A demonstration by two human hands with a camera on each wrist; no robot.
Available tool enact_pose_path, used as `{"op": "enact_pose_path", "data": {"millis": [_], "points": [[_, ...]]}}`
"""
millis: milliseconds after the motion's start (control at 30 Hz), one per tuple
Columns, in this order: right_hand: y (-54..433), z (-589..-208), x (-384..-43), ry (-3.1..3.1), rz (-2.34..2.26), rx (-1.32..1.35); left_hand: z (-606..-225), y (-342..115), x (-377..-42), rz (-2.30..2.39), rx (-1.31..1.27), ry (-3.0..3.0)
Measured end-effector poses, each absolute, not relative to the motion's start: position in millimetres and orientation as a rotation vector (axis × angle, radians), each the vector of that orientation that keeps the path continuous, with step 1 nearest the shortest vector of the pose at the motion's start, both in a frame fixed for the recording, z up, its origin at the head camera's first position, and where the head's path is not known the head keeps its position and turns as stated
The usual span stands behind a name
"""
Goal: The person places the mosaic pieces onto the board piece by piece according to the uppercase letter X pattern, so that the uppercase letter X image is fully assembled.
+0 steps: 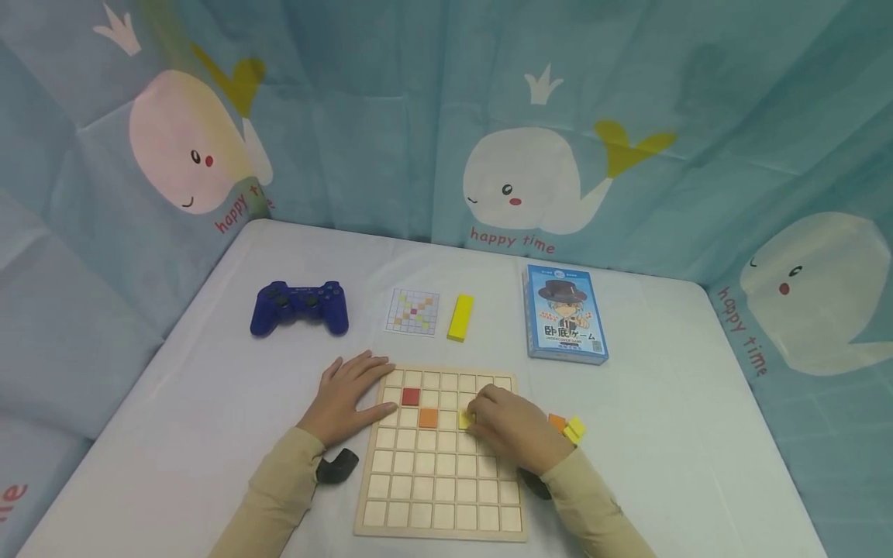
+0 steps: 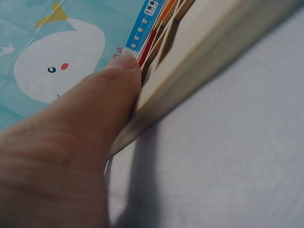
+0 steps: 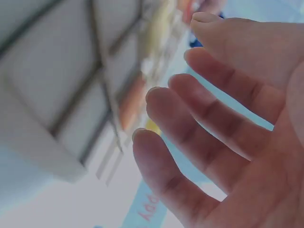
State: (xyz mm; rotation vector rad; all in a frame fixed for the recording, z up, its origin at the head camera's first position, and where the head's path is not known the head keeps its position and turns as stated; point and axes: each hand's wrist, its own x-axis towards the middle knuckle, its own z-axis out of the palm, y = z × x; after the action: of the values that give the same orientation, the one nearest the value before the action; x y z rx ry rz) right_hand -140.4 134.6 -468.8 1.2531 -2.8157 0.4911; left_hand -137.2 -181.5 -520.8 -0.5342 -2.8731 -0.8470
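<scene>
A wooden grid board [image 1: 436, 515] lies on the white table. In its upper cells sit a red tile [image 1: 411, 397], an orange tile [image 1: 428, 418] and a yellow tile [image 1: 464, 421]. My left hand [image 1: 349, 395] rests at the board's upper left edge, its fingers extended. In the left wrist view the thumb [image 2: 102, 90] touches the board's rim. My right hand [image 1: 519, 430] hovers over the right part of the board, fingertips by the yellow tile, which it partly hides. The right wrist view shows its fingers [image 3: 175, 128] loosely bent, the thumb apart, with nothing between them.
Loose orange tiles [image 1: 556, 422] and yellow tiles [image 1: 575, 428] lie right of the board. Behind it are a coloured grid card [image 1: 412, 312], a yellow bar [image 1: 460, 318], a blue game controller [image 1: 300, 307] and a blue game box [image 1: 567, 314]. A whale-print curtain [image 1: 391, 155] hangs behind.
</scene>
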Motion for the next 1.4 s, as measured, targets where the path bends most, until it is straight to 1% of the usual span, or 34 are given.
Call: {"op": "enact_pose_path", "data": {"millis": [133, 367, 467, 600, 700, 933, 1400], "points": [[156.2, -456.4, -135.8, -2.827, 0.486, 1.144, -523.1, -180.0, -137.9, -0.847, -0.542, -2.871], [209.5, -436.0, -124.2, -2.964, 0.558, 0.738, -525.1, -181.1, -138.8, -0.832, -0.549, -2.868], [226.7, -437.8, -119.7, -3.021, 0.585, 0.583, -524.8, -182.9, -137.4, -0.833, -0.535, -2.879], [244.0, -449.7, -114.8, -3.144, 0.628, 0.361, -523.9, -183.7, -136.6, -0.836, -0.533, -2.871], [252.8, -459.7, -112.2, -3.226, 0.67, 0.245, -523.9, -183.0, -137.7, -0.834, -0.546, -2.862], [258.0, -472.5, -110.6, -3.23, 0.732, 0.219, -524.3, -182.3, -139.0, -0.834, -0.548, -2.881], [252.0, -483.7, -114.8, -3.133, 0.795, 0.296, -526.5, -182.0, -139.5, -0.827, -0.551, -2.842]]}}
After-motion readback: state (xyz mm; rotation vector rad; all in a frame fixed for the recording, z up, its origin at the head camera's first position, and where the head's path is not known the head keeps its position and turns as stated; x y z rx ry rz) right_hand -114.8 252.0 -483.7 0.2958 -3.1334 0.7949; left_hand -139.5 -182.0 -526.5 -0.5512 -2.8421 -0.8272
